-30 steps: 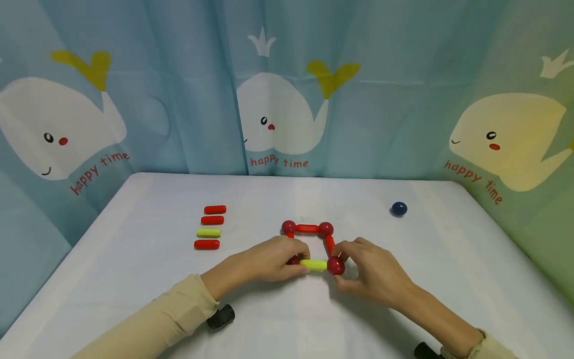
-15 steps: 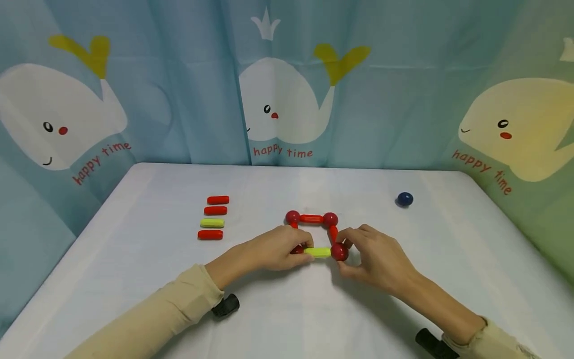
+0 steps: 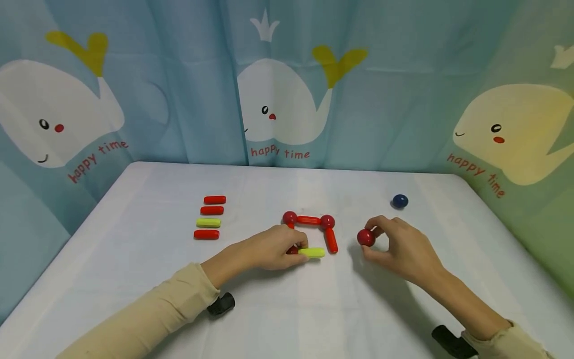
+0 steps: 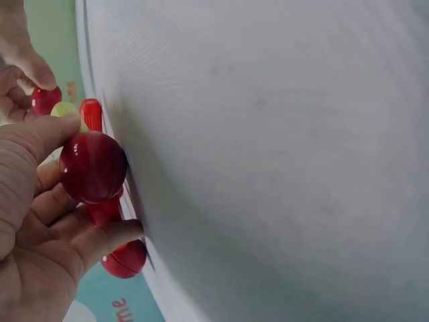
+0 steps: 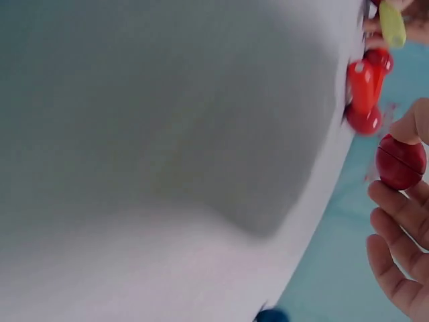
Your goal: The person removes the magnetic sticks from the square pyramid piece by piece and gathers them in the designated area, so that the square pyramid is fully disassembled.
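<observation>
My right hand [image 3: 405, 252] pinches a red ball [image 3: 365, 238] between thumb and fingers, held apart from the other pieces. At the table's middle my left hand [image 3: 273, 248] pinches a yellow-green rod [image 3: 314, 253], whose right end points free. Against that rod's left end sits another red ball [image 4: 92, 166], largely hidden by the hand in the head view. Behind lie two more red balls [image 3: 289, 217], joined by a red rod [image 3: 308, 220]. From the right one of these, a second red rod [image 3: 331, 241] reaches toward me, its near end bare.
Left of the hands, several loose rods lie in a column: red ones [image 3: 206, 234] and one yellow-green rod [image 3: 209, 223]. A dark blue ball [image 3: 400, 201] sits at the back right. A whale-print curtain [image 3: 188, 89] stands behind the white table [image 3: 148, 194].
The red ball in my right hand has come off the yellow-green and red rods and moved right with the hand. The left hand keeps its place on the yellow-green rod.
</observation>
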The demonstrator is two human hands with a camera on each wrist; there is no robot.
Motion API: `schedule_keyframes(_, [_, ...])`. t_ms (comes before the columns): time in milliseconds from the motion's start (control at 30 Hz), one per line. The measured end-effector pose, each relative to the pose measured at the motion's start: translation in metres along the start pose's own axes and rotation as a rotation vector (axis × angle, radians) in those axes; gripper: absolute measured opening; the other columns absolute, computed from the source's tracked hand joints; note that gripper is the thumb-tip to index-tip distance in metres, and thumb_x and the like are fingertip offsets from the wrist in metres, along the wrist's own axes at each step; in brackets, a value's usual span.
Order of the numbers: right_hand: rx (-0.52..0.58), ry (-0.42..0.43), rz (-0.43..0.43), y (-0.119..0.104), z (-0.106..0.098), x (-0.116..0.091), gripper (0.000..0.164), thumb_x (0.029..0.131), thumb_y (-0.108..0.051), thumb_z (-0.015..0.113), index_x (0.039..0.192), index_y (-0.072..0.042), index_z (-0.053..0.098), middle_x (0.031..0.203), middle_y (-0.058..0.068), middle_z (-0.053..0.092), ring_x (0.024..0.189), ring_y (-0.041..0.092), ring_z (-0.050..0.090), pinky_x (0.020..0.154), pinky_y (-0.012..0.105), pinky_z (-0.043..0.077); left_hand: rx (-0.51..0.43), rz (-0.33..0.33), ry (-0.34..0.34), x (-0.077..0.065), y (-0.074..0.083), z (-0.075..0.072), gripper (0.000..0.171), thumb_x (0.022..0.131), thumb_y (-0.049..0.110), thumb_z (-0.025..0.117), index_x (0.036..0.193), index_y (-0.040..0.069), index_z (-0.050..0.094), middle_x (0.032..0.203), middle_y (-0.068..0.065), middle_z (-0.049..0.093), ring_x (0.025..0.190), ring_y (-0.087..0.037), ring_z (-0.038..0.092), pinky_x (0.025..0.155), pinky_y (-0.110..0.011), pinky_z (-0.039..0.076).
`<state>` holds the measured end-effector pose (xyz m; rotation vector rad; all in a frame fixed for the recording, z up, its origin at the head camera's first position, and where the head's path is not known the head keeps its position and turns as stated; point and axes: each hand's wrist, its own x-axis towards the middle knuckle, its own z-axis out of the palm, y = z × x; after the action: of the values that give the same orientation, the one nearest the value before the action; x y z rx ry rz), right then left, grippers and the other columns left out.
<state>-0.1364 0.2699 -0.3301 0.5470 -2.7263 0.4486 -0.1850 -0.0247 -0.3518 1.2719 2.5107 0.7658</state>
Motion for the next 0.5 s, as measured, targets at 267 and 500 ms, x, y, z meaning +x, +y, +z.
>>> schedule_keyframes(267, [0.052,-0.06,0.221,0.044,-0.009,0.0,0.036,0.087,-0.022,0.079,0.113,-0.004,0.063,0.095,0.015,0.076,0.071,0.02,0.055,0.054,0.031,0.036,-0.006,-0.012,-0.009,-0.001,0.001,0.001,0.012,0.095,0.022,0.074,0.102,0.012,0.07,0.072,0.007,0.057,0.064,-0.005,0.047,0.061,-0.018,0.041])
schedule_keyframes(500, [0.013,-0.087,0.347,0.083,-0.018,0.009,0.046,0.091,-0.03,0.075,0.118,0.002,0.059,0.105,0.026,0.073,0.093,0.043,0.065,0.061,0.034,0.042,0.012,-0.016,-0.007,0.0,0.002,0.0,0.013,0.095,0.023,0.075,0.102,0.013,0.071,0.074,0.008,0.057,0.065,-0.006,0.048,0.062,-0.018,0.042])
